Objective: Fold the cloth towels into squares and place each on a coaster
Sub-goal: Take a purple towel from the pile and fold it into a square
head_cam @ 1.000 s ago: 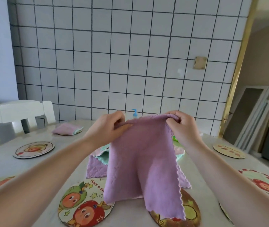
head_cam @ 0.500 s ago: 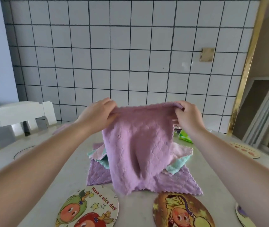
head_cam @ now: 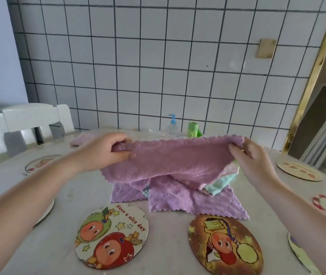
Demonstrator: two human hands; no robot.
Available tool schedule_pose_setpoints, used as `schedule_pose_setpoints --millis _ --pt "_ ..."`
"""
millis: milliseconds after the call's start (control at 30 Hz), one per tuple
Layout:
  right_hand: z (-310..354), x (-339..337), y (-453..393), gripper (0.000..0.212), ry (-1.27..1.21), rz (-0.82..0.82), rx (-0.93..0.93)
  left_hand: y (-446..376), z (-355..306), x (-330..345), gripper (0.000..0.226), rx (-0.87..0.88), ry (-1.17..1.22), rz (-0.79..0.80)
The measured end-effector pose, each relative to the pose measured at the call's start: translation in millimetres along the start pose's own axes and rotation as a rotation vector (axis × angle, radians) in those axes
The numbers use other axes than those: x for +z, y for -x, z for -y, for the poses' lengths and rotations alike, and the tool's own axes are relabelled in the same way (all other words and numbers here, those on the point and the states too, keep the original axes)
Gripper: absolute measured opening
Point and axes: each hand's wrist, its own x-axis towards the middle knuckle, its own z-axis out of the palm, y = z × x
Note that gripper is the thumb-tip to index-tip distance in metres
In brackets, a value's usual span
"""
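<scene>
Both hands hold one purple towel [head_cam: 176, 161] up over the table [head_cam: 63, 195], stretched wide between them. The left hand [head_cam: 106, 151] grips its left corner, fingers curled over the bunched edge and thumb pressed against the front. The right hand [head_cam: 253, 157] pinches the right corner, fingers on the near side of the cloth. From the two grips the top edge runs nearly level, and the towel sags between them, its lower part draping down onto the pile [head_cam: 178, 199] below.

Under the held towel the pile shows more purple cloth, with a mint towel [head_cam: 220, 183] and a pale pink edge peeking out below the right hand's grip. Nearer than the grips lie two coasters: the apple coaster [head_cam: 111, 236] below the left hand and the brown coaster [head_cam: 225, 245] towards the right hand. Other coasters lie outside each forearm. Beyond the left hand a folded pink towel [head_cam: 78, 140] lies on the table. Past the towel's top edge stand a pump bottle [head_cam: 171, 124] and a green roll [head_cam: 193, 130].
</scene>
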Motion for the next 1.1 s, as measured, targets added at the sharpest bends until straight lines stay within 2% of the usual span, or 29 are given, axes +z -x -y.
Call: schedule_pose_setpoints --millis 133,267,333,433,567,633,733,867,1000,1100 --pt "-17.7 12.9 44.4 0.022 -0.182 0.129 0.156 42.4 4.8 29.8 0.017 -0.111 0.215 0.164" --pt "-49.9 29.9 82.8 0.018 -0.170 0.241 0.277 77.9 12.0 61.0 0.021 -0.199 0.188 0.303" --pt "-57.9 31.3 94.4 0.011 -0.196 0.265 0.323 89.0 12.7 72.5 0.023 -0.201 0.231 0.372" --pt "-62.5 32.3 109.9 0.013 -0.274 0.325 0.404 100.4 17.0 78.9 0.025 -0.180 0.277 0.448" --pt "-65.5 26.8 127.2 0.019 -0.317 0.403 0.475 107.5 17.8 80.4 0.043 -0.221 0.346 0.616" --pt "-68.1 23.9 128.1 0.021 -0.360 0.422 0.521 108.1 16.9 79.0 0.038 -0.240 0.392 0.677" --pt "-75.1 22.1 124.2 0.019 -0.327 0.460 0.521 103.1 24.3 80.1 0.030 -0.257 0.402 0.603" --pt "-88.4 23.6 112.0 0.031 -0.061 0.402 0.417 86.7 35.0 87.5 0.046 -0.298 0.338 0.411" --pt "-98.2 30.6 96.6 0.027 0.066 0.381 0.345 65.9 41.4 96.5 0.018 -0.289 0.180 0.322" --pt "-101.5 35.1 88.0 0.028 0.145 0.391 0.328 53.1 44.3 101.1 0.016 -0.258 0.090 0.336"
